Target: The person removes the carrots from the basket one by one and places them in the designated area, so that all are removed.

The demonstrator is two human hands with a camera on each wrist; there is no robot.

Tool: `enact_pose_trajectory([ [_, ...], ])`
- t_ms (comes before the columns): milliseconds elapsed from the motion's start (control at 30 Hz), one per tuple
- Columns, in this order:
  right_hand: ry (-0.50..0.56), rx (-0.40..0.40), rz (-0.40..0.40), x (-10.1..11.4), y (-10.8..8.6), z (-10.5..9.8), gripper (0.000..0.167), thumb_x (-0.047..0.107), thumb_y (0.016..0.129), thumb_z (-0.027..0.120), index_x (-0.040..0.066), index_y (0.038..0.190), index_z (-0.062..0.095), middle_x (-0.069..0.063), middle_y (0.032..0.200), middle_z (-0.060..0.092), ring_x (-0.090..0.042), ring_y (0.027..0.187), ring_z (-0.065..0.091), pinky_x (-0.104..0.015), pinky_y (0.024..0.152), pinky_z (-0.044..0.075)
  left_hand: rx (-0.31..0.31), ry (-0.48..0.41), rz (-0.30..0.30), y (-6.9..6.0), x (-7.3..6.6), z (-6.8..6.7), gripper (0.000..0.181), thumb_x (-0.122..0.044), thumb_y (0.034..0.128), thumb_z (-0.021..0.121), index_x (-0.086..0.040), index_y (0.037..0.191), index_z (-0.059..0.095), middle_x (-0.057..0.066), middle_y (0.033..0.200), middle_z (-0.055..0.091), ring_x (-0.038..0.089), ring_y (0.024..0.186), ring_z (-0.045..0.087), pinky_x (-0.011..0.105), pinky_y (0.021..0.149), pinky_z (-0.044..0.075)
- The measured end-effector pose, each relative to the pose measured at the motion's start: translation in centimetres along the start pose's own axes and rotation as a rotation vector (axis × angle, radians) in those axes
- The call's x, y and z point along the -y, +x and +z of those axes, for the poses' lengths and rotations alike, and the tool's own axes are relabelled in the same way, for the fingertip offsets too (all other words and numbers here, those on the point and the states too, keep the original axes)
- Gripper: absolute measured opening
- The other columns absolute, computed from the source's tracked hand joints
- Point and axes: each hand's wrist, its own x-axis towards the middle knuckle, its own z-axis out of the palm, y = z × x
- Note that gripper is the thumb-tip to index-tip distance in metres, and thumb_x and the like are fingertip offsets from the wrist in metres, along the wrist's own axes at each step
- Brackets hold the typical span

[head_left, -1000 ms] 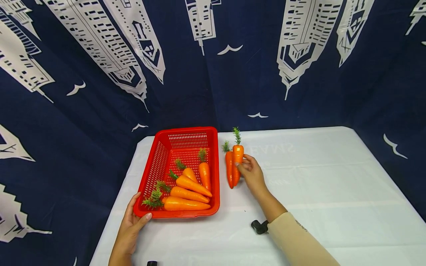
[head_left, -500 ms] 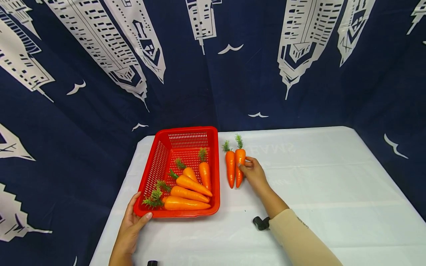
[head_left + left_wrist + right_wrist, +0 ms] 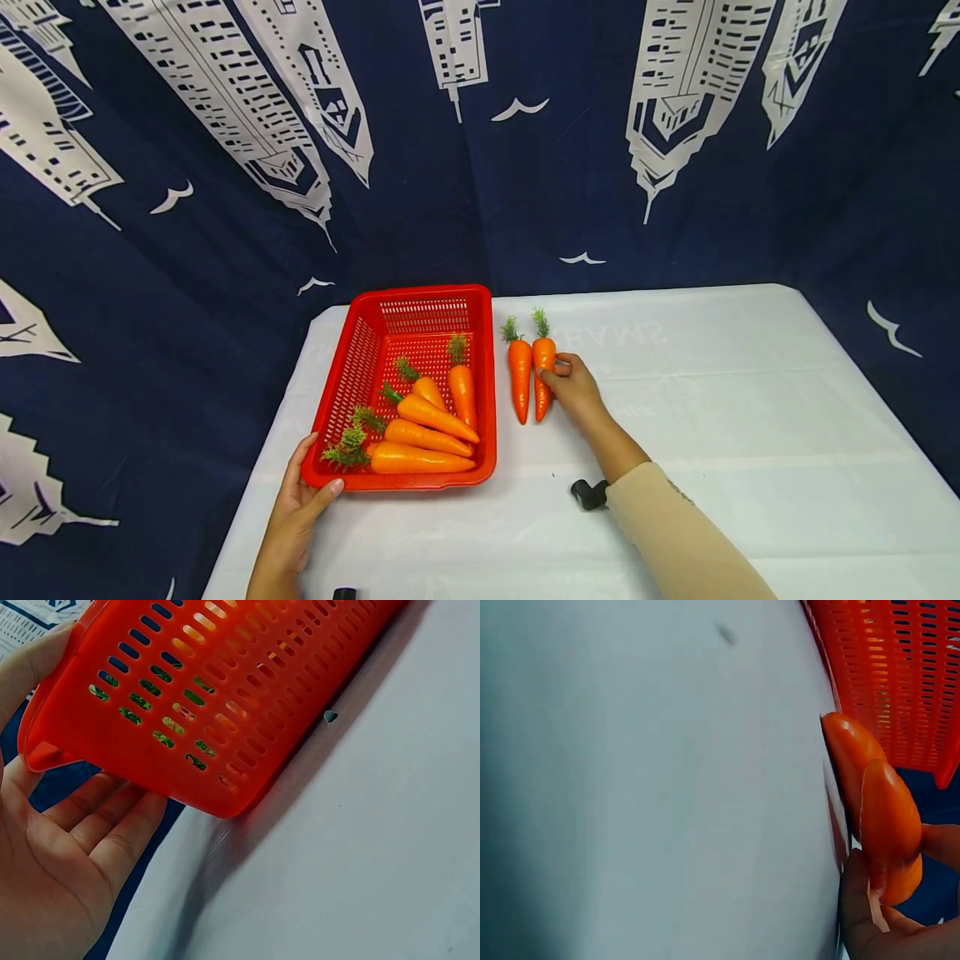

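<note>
A red plastic basket [image 3: 423,307] holds several orange carrots [image 3: 435,418] with green tops. My left hand [image 3: 291,517] grips its near left corner, thumb over the rim. In the left wrist view, the fingers [image 3: 112,829] curl against the outside of the basket wall [image 3: 142,761]. Right of the basket, my right hand [image 3: 576,390] pinches a carrot [image 3: 543,354], its green top pointing away. Another carrot [image 3: 519,379] lies alongside on the table, a narrow gap to its left from the basket. In the right wrist view, thumb and fingers hold the carrot [image 3: 889,814] from both sides.
A white cloth covers the table [image 3: 712,417]. Behind it hangs a dark blue curtain [image 3: 480,192] printed with white buildings and birds. A black device [image 3: 588,495] sits at the right wrist, and a black piece [image 3: 344,593] shows at the bottom edge.
My right hand has drawn its carrot slightly right and nearer, from overlapping the other carrot to lying beside it. My left hand and the basket stay put.
</note>
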Motion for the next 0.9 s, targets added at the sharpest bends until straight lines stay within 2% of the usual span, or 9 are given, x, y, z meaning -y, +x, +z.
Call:
enact_pose_trajectory([
  [167,-0.115,-0.014,-0.003,-0.05,0.27,-0.16,0.066,0.033,0.096,0.063,0.002,0.149,0.039,-0.023,0.132,0.057,-0.034,0.115,0.059,-0.042,0.097,0.050,-0.005,-0.004,0.000,0.02,0.04,0.02,0.083,0.002,0.0934,0.065,-0.025,0.159,0.023,0.007,0.166,0.015,-0.008,0.128,0.045,0.010,0.099,0.048],
  [333,-0.178,-0.010,-0.018,-0.11,0.32,0.00,0.067,0.036,0.095,0.064,0.000,0.147,0.041,-0.022,0.129,0.058,-0.034,0.111,0.058,-0.042,0.094,0.049,-0.010,-0.003,-0.006,0.02,0.05,0.10,0.083,0.002,0.0929,0.066,-0.025,0.159,0.023,0.007,0.166,0.015,-0.007,0.129,0.043,0.010,0.099,0.047],
  [667,-0.137,-0.008,-0.022,-0.17,0.13,0.25,0.067,0.029,0.092,0.068,-0.001,0.146,0.042,-0.019,0.122,0.060,-0.027,0.097,0.065,-0.026,0.077,0.052,-0.014,-0.006,-0.015,-0.01,-0.02,0.09,0.083,0.001,0.0929,0.066,-0.026,0.159,0.023,0.006,0.167,0.014,-0.007,0.130,0.042,0.009,0.100,0.047],
  [900,-0.115,-0.005,-0.027,-0.51,0.25,0.17,0.066,0.025,0.091,0.069,0.000,0.147,0.042,-0.018,0.123,0.059,-0.026,0.104,0.064,-0.024,0.077,0.053,-0.013,-0.003,-0.011,0.02,0.04,0.04,0.083,0.002,0.0932,0.065,-0.026,0.159,0.023,0.007,0.167,0.014,-0.007,0.130,0.043,0.010,0.099,0.047],
])
